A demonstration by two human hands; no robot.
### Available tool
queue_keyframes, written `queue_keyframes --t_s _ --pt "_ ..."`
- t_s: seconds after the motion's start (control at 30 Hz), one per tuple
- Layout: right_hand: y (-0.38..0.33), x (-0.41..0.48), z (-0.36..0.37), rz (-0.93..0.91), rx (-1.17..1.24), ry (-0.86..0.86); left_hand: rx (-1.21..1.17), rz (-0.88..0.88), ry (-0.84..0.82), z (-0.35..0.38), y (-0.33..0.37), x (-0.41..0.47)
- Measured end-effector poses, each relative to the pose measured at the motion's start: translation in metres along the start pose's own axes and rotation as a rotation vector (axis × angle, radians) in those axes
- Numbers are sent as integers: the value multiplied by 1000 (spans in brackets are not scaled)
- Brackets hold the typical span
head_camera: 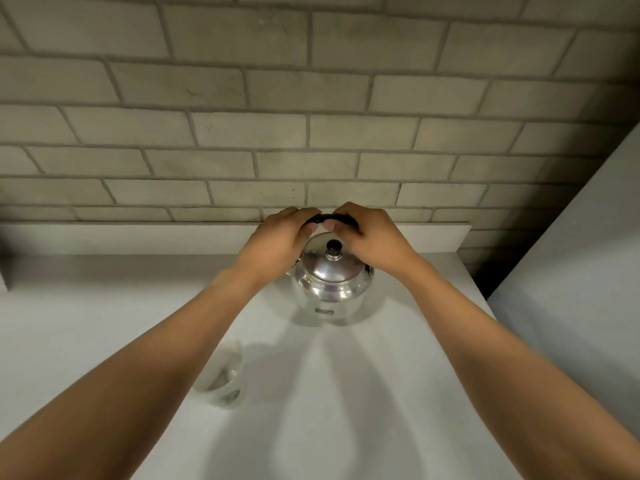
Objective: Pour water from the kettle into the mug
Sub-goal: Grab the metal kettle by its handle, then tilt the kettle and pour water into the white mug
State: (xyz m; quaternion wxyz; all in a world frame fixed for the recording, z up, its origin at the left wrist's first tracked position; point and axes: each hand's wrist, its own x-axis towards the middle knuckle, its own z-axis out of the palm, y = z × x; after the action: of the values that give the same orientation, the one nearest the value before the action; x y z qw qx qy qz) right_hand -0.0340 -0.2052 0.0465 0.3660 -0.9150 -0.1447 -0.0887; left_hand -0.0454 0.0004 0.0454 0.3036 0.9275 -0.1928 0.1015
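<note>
A clear glass mug [224,372] stands on the white counter [346,393], nearer the person than the grip and to its left, partly behind the left forearm. Beyond it, the left hand [277,237] and right hand [367,233] both close around the black handle [320,219] above a lidded steel kettle [329,282], brick wall [311,116] behind
</note>
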Motion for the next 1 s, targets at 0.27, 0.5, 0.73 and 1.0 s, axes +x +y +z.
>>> queue_keyframes --t_s 0.27,0.5,0.73,1.0 --pt "-43 -59 -15 -112 -100 59 252 118 264 13 36 -131" --pt "-64 -99 -11 -152 -121 42 188 33 114 40 47 -191" --pt "-83 -117 -16 -146 -135 17 9 -87 75 40 55 -204" --pt "-111 -118 -18 -244 -249 -58 -110 -149 90 40 58 -211"
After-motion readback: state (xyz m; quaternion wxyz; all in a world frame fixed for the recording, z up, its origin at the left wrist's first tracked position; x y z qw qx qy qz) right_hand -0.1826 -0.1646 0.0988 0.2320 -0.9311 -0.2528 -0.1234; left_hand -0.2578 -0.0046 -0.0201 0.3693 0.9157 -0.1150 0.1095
